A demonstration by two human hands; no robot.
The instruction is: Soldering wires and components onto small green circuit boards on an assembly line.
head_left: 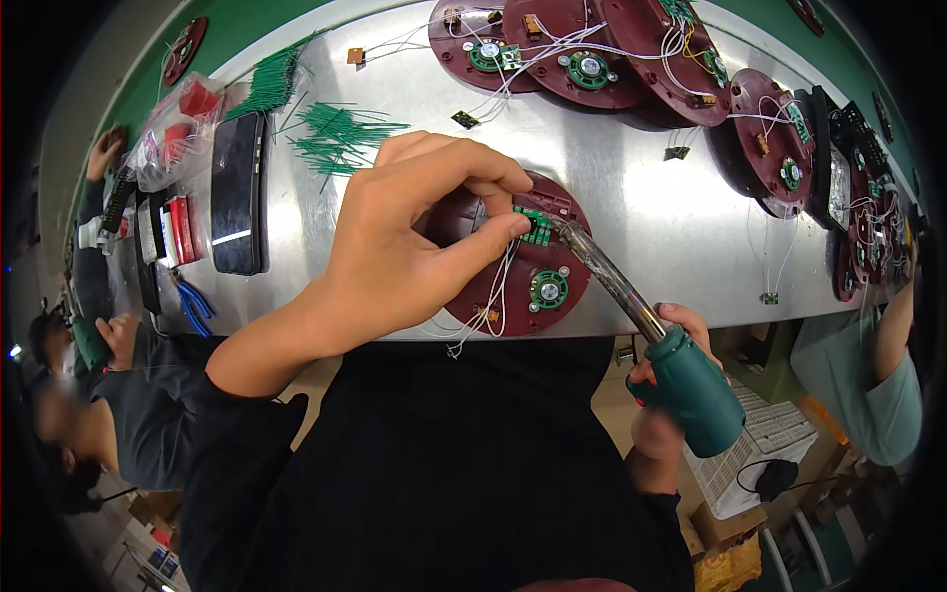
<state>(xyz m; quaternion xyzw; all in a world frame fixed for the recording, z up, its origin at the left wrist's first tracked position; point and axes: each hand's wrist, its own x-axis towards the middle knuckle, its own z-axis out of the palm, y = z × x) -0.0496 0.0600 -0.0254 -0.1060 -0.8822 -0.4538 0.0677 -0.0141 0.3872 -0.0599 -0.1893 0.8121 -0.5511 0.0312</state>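
The black top [444,454] fills the lower middle of the frame; at centre, the left hand [404,227] is at the green circuit board [537,233] on a maroon disc [473,293], whether pinching it cannot be told; the right hand [693,326] is wrapped round a green tool [695,390]; skin kept clear of its barrel [617,276] should serve best.

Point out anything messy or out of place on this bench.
The nearer pile of thin green strands lies splayed right of the black phone, many crossing at odd angles. Nothing looks plainly damaged.
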